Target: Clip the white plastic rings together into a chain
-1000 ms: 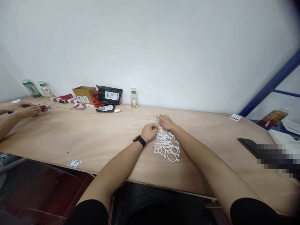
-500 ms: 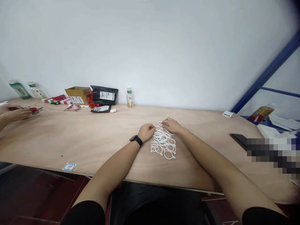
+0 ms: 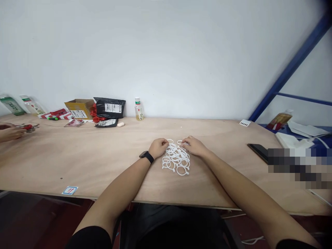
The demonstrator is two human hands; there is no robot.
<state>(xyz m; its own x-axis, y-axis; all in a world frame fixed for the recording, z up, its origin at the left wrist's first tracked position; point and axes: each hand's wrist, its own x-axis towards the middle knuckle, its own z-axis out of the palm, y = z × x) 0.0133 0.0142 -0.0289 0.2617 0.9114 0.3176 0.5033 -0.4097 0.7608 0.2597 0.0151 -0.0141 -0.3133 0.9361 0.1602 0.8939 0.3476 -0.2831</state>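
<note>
White plastic rings (image 3: 183,170), each with a small knob, lie overlapping in a loose pile on the wooden table. At the pile's far left, my left hand (image 3: 158,148) is closed, its thumb and fingers pinched at the edge of a white ring. My right hand (image 3: 194,146) rests at the far right side, fingers bent and pinched on another ring, whose far part (image 3: 179,141) shows beyond the fingertips. My fingers partly cover the rings they touch. A black watch (image 3: 146,156) is on my left wrist.
Along the wall stand a bottle (image 3: 139,109), black packages (image 3: 110,107) and an open cardboard box (image 3: 79,109). A co-worker's hands (image 3: 11,132) hold a red-handled tool at far left. A phone (image 3: 258,152) lies right, near a white power strip (image 3: 245,123). A numbered card (image 3: 70,190) marks the front edge.
The view has turned slightly right, so the table's things appear further left. My right hand has come a little nearer me, and two rings now show apart at the pile's far end.
</note>
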